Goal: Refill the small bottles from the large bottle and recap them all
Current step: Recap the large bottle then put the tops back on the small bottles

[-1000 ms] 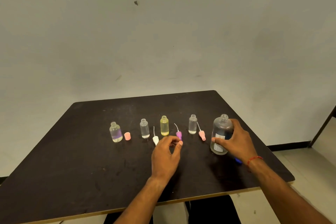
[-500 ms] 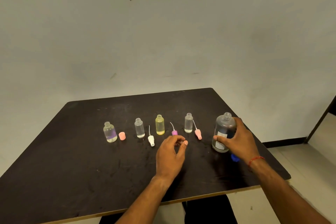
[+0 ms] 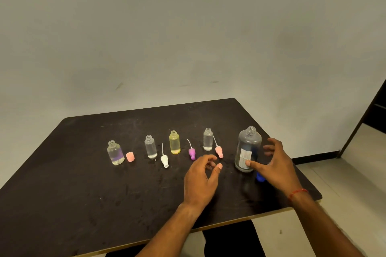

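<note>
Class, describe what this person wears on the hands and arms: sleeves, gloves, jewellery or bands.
The left hand and right hand are bare: no gloves, no rings visible. Both forearms are uncovered, with no sleeves in view. A thin red thread band circles the right wrist; the left wrist wears nothing.

White label (image 3: 244, 158) with tiny, illegible print on the large bottle (image 3: 249, 144); no legible text.

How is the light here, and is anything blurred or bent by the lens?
Head view: dim, even light with a yellowish cast, no hard shadows; the table shows dull sheen, no glare; the label on the large bottle is too soft to read; the doorframe at right leans, likely wide-angle distortion.
</note>
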`<action>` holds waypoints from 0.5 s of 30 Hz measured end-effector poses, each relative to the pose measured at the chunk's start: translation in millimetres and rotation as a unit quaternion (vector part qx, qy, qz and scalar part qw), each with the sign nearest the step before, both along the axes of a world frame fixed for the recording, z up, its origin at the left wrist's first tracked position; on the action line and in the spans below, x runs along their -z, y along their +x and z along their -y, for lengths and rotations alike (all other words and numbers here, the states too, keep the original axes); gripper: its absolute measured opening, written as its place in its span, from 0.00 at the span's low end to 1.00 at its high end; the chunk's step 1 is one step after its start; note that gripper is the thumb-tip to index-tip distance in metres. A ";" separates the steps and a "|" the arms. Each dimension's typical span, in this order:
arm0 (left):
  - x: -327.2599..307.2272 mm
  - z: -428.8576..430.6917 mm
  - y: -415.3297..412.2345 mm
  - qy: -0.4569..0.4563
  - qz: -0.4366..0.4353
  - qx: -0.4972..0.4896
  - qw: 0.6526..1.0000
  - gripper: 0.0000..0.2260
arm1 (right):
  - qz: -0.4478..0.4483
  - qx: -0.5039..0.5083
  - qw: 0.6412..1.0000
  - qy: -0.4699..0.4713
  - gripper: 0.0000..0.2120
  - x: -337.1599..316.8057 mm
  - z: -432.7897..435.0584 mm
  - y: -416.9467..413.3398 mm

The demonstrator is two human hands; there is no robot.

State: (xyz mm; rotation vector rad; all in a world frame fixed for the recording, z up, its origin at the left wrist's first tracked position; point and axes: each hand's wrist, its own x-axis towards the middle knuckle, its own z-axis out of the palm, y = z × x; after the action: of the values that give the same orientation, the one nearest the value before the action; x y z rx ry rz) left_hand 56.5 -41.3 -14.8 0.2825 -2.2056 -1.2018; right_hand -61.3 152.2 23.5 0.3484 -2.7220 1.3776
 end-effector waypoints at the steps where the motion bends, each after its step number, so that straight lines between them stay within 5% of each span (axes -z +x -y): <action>1: -0.4 -4.6 -3.9 0.005 0.001 0.009 1.000 0.12 | 0.013 0.008 1.000 0.011 0.48 2.1 -5.5 1.2; 9: -2.2 -40.3 -46.8 0.027 0.077 0.065 0.995 0.36 | 0.084 -0.018 0.985 0.150 0.20 17.6 -23.6 14.1; 15: -1.9 -52.9 -68.2 0.034 0.097 0.079 0.992 0.39 | 0.066 0.009 0.992 0.112 0.15 19.4 -25.1 17.1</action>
State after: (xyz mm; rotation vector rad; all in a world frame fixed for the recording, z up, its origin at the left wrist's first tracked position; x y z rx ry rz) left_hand -11.7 11.5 -13.0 0.2652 -2.3951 -1.3875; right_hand -44.2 177.2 4.2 0.2532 -2.9887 1.1319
